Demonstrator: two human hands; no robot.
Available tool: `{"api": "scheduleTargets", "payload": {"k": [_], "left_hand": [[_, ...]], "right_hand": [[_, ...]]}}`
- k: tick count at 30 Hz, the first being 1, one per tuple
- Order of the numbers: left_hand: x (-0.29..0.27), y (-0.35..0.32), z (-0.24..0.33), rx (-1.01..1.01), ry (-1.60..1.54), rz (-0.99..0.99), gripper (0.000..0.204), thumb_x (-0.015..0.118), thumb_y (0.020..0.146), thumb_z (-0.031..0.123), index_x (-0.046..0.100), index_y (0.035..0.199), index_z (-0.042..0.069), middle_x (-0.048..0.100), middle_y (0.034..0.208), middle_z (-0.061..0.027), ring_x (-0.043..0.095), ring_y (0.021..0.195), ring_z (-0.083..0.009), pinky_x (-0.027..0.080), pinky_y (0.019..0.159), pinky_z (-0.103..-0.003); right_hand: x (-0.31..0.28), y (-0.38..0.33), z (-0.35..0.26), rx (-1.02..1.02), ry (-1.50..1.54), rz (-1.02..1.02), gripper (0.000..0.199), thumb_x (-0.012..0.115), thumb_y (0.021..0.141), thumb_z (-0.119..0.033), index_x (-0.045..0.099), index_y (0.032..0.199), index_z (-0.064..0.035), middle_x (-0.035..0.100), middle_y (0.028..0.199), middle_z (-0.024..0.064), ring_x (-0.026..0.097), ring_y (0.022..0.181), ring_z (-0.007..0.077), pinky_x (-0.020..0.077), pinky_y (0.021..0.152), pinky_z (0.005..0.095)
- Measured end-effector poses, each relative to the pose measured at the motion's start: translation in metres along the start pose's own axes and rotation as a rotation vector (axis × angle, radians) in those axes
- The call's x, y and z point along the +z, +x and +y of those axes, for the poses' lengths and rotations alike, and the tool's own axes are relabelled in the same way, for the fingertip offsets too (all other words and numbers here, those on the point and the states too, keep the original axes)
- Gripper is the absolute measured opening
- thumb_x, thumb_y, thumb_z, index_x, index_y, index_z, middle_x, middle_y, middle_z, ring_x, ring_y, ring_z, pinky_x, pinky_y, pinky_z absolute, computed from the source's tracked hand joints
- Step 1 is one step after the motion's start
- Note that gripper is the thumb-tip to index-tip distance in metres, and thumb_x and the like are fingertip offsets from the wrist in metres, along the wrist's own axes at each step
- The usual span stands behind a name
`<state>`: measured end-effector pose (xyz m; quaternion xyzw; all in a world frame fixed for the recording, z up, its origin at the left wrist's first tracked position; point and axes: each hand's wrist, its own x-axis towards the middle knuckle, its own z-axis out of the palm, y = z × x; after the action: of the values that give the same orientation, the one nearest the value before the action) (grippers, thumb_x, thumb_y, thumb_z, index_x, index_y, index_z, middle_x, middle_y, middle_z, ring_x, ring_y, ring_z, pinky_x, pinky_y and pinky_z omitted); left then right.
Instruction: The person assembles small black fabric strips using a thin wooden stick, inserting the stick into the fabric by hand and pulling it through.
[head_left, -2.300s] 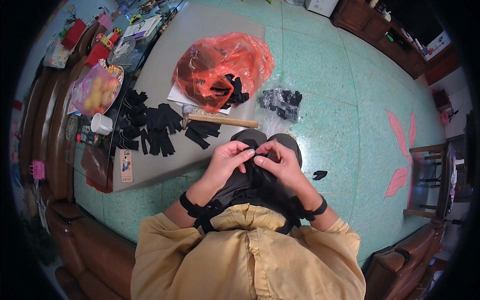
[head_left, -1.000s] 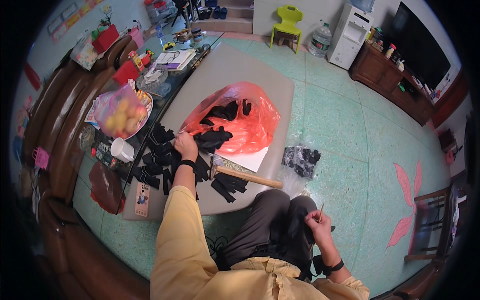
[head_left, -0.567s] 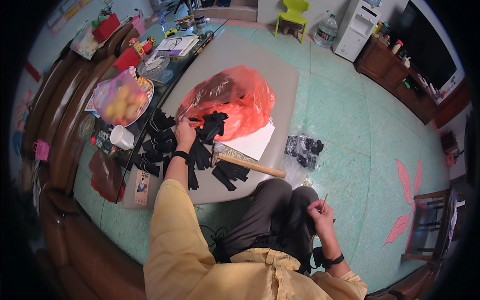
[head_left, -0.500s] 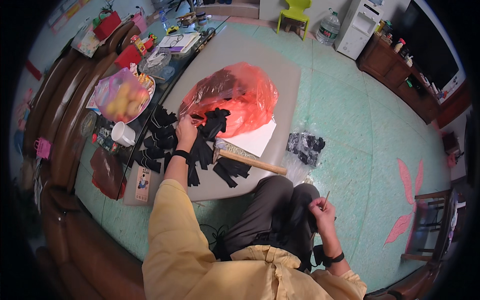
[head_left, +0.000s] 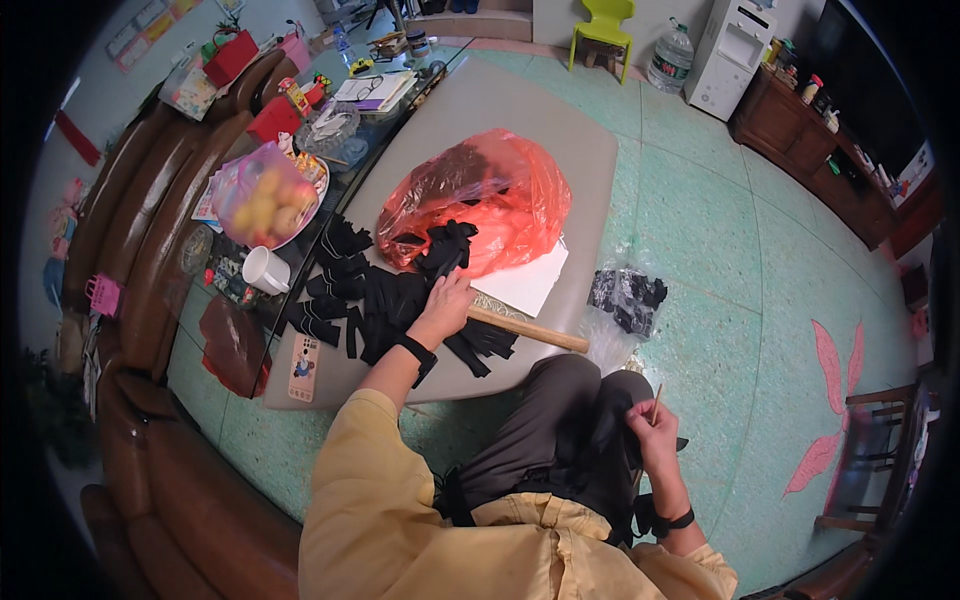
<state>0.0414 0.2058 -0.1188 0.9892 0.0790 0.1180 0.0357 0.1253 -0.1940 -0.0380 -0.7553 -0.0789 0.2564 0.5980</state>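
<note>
- Left hand [head_left: 447, 303] by black cloth pieces [head_left: 393, 298], toward grey bench's [head_left: 480, 95] near edge; finger grip unclear.
- Right hand [head_left: 656, 436] pinches thin stick [head_left: 656, 399].
- Phone [head_left: 303, 367] (marks seemingly too small to read): near-left corner.

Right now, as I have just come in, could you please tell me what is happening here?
A person is handling black pieces laid out on a grey table. The left hand is over them, by the mouth of a red bag and a hammer; its exact contact is unclear. The right hand holds a thin stick near the knee.
</note>
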Motion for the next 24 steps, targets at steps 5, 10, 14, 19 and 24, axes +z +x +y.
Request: {"api": "scheduleTargets", "payload": {"k": [5, 10, 14, 19, 24], "left_hand": [[-0.002, 0.005, 0.006, 0.12, -0.014, -0.176, 0.015, 0.058, 0.064, 0.002, 0.063, 0.078, 0.006, 0.057, 0.091, -0.0082, 0.048, 0.1, -0.0267, 0.036, 0.087, -0.035], [-0.004, 0.001, 0.006, 0.161, 0.096, -0.073, 0.01, 0.059, 0.063, 0.002, 0.061, 0.072, 0.005, 0.058, 0.078, -0.0082, 0.049, 0.093, -0.0245, 0.037, 0.083, -0.035], [-0.017, 0.001, 0.011, 0.157, 0.113, -0.011, 0.011, 0.06, 0.062, 0.002, 0.059, 0.073, 0.004, 0.058, 0.08, -0.0086, 0.05, 0.09, -0.0245, 0.037, 0.081, -0.035], [-0.027, 0.014, 0.017, 0.098, 0.153, 0.077, 0.009, 0.055, 0.07, 0.007, 0.06, 0.077, 0.003, 0.057, 0.081, -0.0095, 0.05, 0.091, -0.0234, 0.04, 0.083, -0.033], [-0.007, 0.03, 0.007, 0.107, 0.241, 0.153, 0.011, 0.054, 0.071, 0.006, 0.057, 0.081, 0.002, 0.055, 0.084, -0.0101, 0.05, 0.09, -0.0256, 0.044, 0.078, -0.034]], "right_hand": [[-0.001, 0.002, 0.005, 0.009, -0.002, -0.007, 0.008, 0.065, 0.076, -0.005, 0.058, 0.074, -0.0032, 0.05, 0.065, -0.0062, 0.042, 0.06, 0.0029, 0.0348, 0.055, 0.0186], [0.002, 0.003, 0.004, 0.0, -0.039, -0.047, 0.006, 0.064, 0.078, -0.005, 0.057, 0.077, -0.0035, 0.053, 0.068, -0.0049, 0.046, 0.061, 0.0035, 0.0361, 0.056, 0.0186], [0.002, 0.002, 0.0, 0.029, -0.023, -0.024, 0.007, 0.064, 0.078, -0.005, 0.058, 0.075, -0.0039, 0.051, 0.066, -0.0062, 0.043, 0.06, 0.0027, 0.0344, 0.055, 0.0182], [0.001, 0.002, 0.002, 0.027, -0.005, -0.036, 0.007, 0.064, 0.079, -0.006, 0.058, 0.076, -0.0041, 0.052, 0.066, -0.0056, 0.044, 0.059, 0.0026, 0.0346, 0.054, 0.0181], [0.003, 0.002, 0.003, 0.009, -0.008, -0.035, 0.006, 0.063, 0.078, -0.004, 0.058, 0.076, -0.0039, 0.052, 0.067, -0.0053, 0.044, 0.059, 0.0028, 0.0351, 0.055, 0.0179]]}}
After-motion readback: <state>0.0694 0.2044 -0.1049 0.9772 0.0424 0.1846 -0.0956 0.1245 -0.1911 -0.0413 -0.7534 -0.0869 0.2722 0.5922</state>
